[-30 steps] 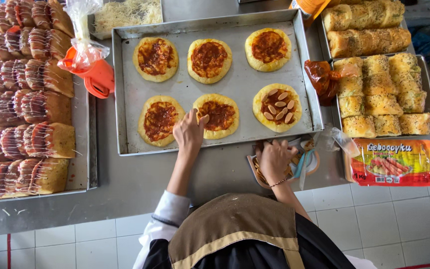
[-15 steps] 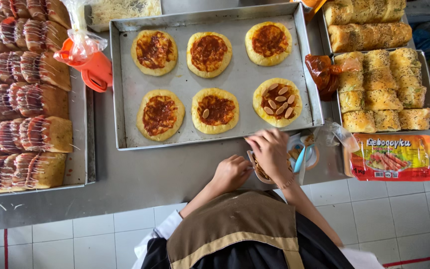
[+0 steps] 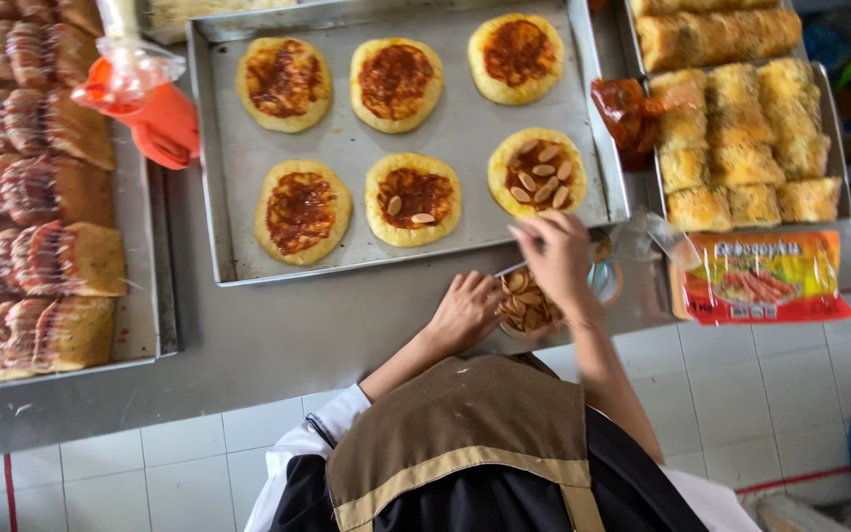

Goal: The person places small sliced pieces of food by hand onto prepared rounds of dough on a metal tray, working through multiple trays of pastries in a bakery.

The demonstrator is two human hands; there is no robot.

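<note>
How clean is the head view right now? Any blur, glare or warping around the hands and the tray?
Head view: the right hand is slightly motion-blurred, the left hand sharper at the bowl of sliced topping. The steel tray gives soft, dull reflections and no harsh glare. Light is even and shadows are faint. Edges bow a little toward the frame corners. The plastic bag is softly blurred.

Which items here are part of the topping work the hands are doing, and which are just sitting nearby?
In use: left hand and right hand at the bowl of sausage slices; baking tray; sauced bun; topped bun.

Lying about: piping bag; sausage packet; crumbed rolls; drizzled pastries.
</note>
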